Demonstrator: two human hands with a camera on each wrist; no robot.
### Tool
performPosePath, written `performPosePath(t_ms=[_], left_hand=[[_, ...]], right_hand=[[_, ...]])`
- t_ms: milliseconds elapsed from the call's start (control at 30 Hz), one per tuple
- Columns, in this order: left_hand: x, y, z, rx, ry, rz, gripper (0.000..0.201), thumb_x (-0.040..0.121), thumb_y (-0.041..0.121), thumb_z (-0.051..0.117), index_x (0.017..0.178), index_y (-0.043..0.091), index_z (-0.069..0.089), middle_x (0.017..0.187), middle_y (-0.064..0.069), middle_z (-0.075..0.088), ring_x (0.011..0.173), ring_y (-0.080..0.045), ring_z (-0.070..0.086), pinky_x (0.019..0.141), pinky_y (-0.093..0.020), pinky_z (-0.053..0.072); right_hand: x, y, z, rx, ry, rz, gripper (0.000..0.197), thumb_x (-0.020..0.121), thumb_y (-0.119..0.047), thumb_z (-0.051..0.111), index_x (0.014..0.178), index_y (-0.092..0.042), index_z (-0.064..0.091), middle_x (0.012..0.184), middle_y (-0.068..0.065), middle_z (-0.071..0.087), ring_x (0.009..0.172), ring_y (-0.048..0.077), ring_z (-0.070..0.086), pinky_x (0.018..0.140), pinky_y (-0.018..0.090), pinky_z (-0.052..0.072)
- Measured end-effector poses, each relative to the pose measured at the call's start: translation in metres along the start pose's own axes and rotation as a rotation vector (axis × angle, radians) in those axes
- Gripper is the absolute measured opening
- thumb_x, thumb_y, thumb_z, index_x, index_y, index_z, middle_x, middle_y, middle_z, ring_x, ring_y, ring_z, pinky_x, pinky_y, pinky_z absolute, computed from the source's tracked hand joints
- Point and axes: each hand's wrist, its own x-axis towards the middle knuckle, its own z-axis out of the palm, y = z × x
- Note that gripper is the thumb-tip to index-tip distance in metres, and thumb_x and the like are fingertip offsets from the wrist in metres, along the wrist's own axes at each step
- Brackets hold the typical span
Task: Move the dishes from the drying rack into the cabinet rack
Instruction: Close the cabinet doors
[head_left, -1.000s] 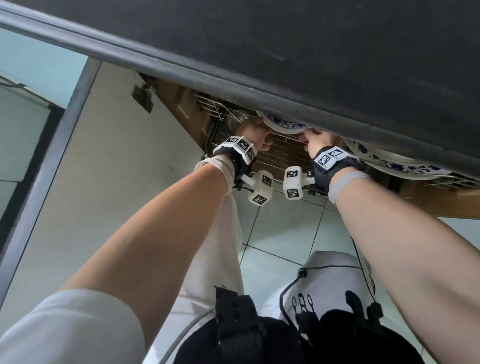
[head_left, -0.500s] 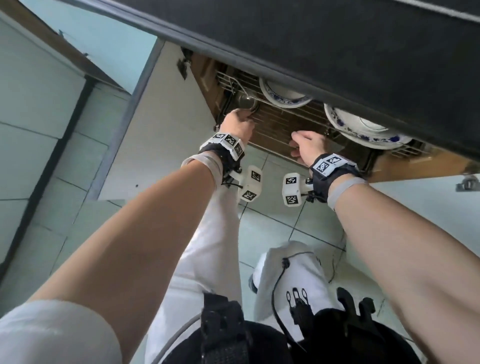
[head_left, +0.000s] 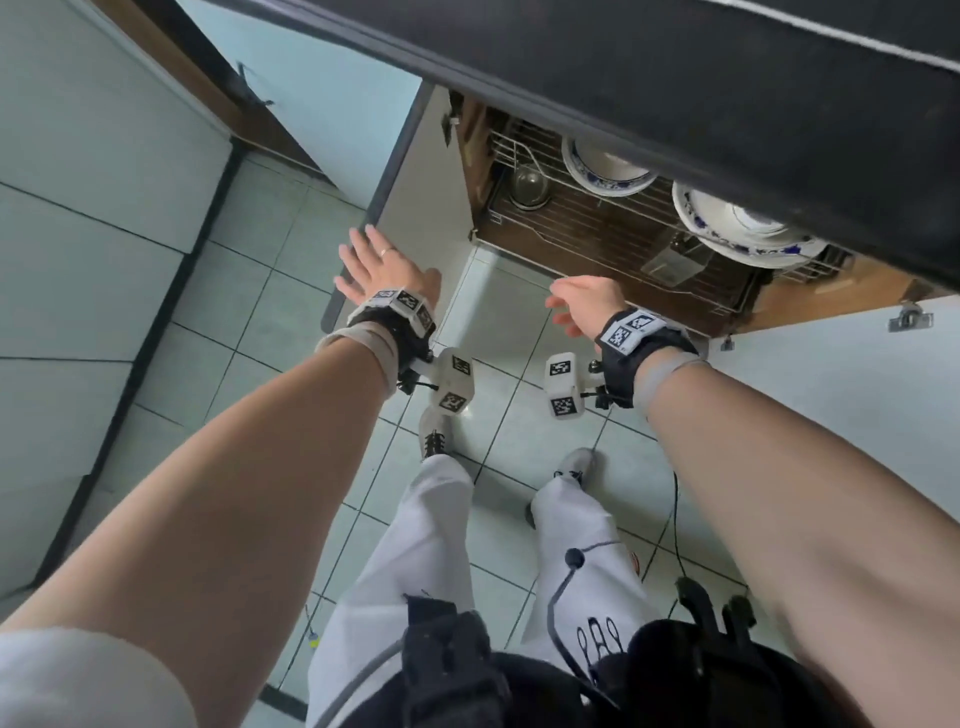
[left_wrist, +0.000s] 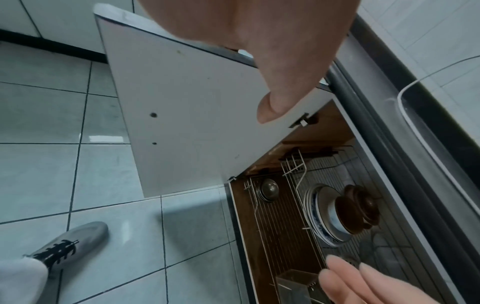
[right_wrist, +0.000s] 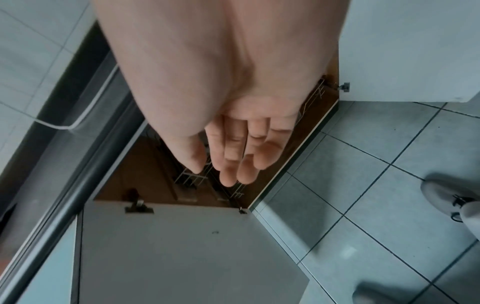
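The left hand (head_left: 379, 270) is held flat with its fingers spread and straight, and nothing is gripped in it. Its fingertips lie at the top edge of the white left door (head_left: 415, 208) of the cabinet, which stands open. The right hand (head_left: 582, 301) is also empty, with its fingers relaxed and slightly bent; it is held in the air in front of the open cabinet and touches nothing that can be seen. In the right wrist view the palm and the loose fingers (right_wrist: 241, 156) are seen above the wooden inside of the cabinet.

Just behind the hands the wire cabinet rack (head_left: 623, 234) is seen inside the cabinet, under the dark tabletop (head_left: 675, 67). In the rack a blue-and-white plate (head_left: 605, 171) is placed at the back on the left side, and in the left wrist view a small bowl and a brown lid-like piece (left_wrist: 355, 207) are seen lying on it. A second stack of blue-and-white plates (head_left: 737, 228) is placed at the right side of the rack, partly hidden by the tabletop. A small metal bowl (head_left: 527, 182) is placed in the left corner, and a clear plastic box (head_left: 672, 262) stands near the front wire. The right door (head_left: 831, 374) is open as well. Below, the pale tiled floor (head_left: 234, 312) and two grey shoes are seen.
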Motion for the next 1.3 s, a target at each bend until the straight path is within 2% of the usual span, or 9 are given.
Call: performPosePath(t_ms=[133, 233, 367, 600, 667, 800, 933, 1067, 1300], left_hand=[[0.038, -0.035, -0.009, -0.098, -0.056, 0.018, 0.075, 0.091, 0.026, 0.055, 0.156, 0.018, 0.018, 0.162, -0.004, 0.026, 0.149, -0.024, 0.025, 0.122, -0.049, 0.017], [0.059, -0.045, -0.036, -0.17, -0.139, 0.12, 0.042, 0.09, 0.027, 0.053, 0.131, 0.018, 0.056, 0.123, -0.009, 0.064, 0.108, -0.032, 0.059, 0.091, -0.033, 0.045], [0.065, -0.052, -0.051, -0.287, -0.263, 0.174, 0.031, 0.093, 0.039, 0.048, 0.094, 0.019, 0.072, 0.086, -0.005, 0.066, 0.075, -0.027, 0.061, 0.074, -0.025, 0.045], [0.056, -0.015, -0.013, -0.476, -0.467, 0.104, 0.047, 0.079, 0.053, 0.059, 0.077, 0.009, 0.075, 0.085, -0.008, 0.079, 0.079, -0.026, 0.076, 0.081, -0.041, 0.063], [0.05, 0.007, -0.001, -0.447, -0.489, 0.134, 0.045, 0.078, 0.049, 0.058, 0.071, 0.007, 0.073, 0.077, -0.007, 0.077, 0.071, -0.028, 0.072, 0.076, -0.034, 0.06], [0.031, 0.059, 0.017, -0.419, -0.537, 0.175, 0.035, 0.085, 0.039, 0.058, 0.065, 0.011, 0.064, 0.075, -0.008, 0.07, 0.067, -0.025, 0.062, 0.069, -0.035, 0.056], [0.018, 0.107, 0.039, -0.383, -0.523, 0.222, 0.034, 0.084, 0.044, 0.055, 0.071, 0.015, 0.067, 0.085, -0.006, 0.074, 0.078, -0.025, 0.069, 0.086, -0.044, 0.059], [-0.003, 0.156, 0.051, -0.454, -0.544, 0.251, 0.044, 0.091, 0.034, 0.054, 0.127, 0.011, 0.064, 0.12, -0.01, 0.07, 0.11, -0.027, 0.067, 0.1, -0.041, 0.052], [-0.028, 0.214, 0.064, -0.462, -0.556, 0.214, 0.059, 0.094, 0.035, 0.045, 0.15, 0.017, 0.04, 0.137, -0.005, 0.057, 0.122, -0.025, 0.058, 0.108, -0.045, 0.046]], right_hand=[[0.001, -0.011, 0.058, -0.03, -0.032, 0.063, 0.009, 0.092, -0.018, 0.059, 0.096, -0.017, 0.067, 0.09, 0.006, 0.071, 0.059, 0.014, 0.061, 0.049, 0.022, 0.043], [0.004, -0.021, 0.097, -0.036, -0.026, 0.072, 0.012, 0.092, -0.016, 0.059, 0.088, -0.017, 0.07, 0.089, 0.007, 0.071, 0.06, 0.015, 0.061, 0.053, 0.023, 0.042], [0.006, -0.028, 0.131, -0.072, -0.067, 0.035, 0.023, 0.092, -0.011, 0.059, 0.113, -0.011, 0.07, 0.099, 0.008, 0.071, 0.071, 0.016, 0.064, 0.056, 0.023, 0.045], [-0.005, -0.013, 0.104, -0.001, -0.316, 0.172, 0.047, 0.096, 0.009, 0.043, 0.14, -0.004, 0.051, 0.143, 0.017, 0.054, 0.108, 0.023, 0.064, 0.073, 0.023, 0.049], [-0.01, -0.005, 0.086, 0.012, -0.363, 0.235, 0.051, 0.094, 0.004, 0.043, 0.141, -0.013, 0.051, 0.141, 0.006, 0.057, 0.126, 0.026, 0.054, 0.089, 0.03, 0.049], [-0.002, 0.007, 0.035, -0.267, -0.27, 0.084, 0.064, 0.078, -0.01, 0.075, 0.136, -0.029, 0.055, 0.116, -0.005, 0.066, 0.103, 0.017, 0.06, 0.09, 0.035, 0.055], [0.025, 0.013, -0.019, -0.307, 0.028, -0.02, 0.04, 0.081, -0.026, 0.075, 0.121, -0.023, 0.07, 0.093, -0.001, 0.07, 0.09, 0.022, 0.065, 0.073, 0.026, 0.044], [0.051, 0.004, -0.067, -0.25, 0.328, -0.088, 0.03, 0.086, -0.033, 0.071, 0.109, -0.016, 0.075, 0.096, 0.007, 0.074, 0.092, 0.028, 0.067, 0.071, 0.024, 0.041], [0.074, -0.018, -0.135, -0.321, 0.251, -0.075, 0.028, 0.089, -0.025, 0.06, 0.11, -0.012, 0.072, 0.1, 0.006, 0.069, 0.103, 0.032, 0.064, 0.076, 0.028, 0.047]])
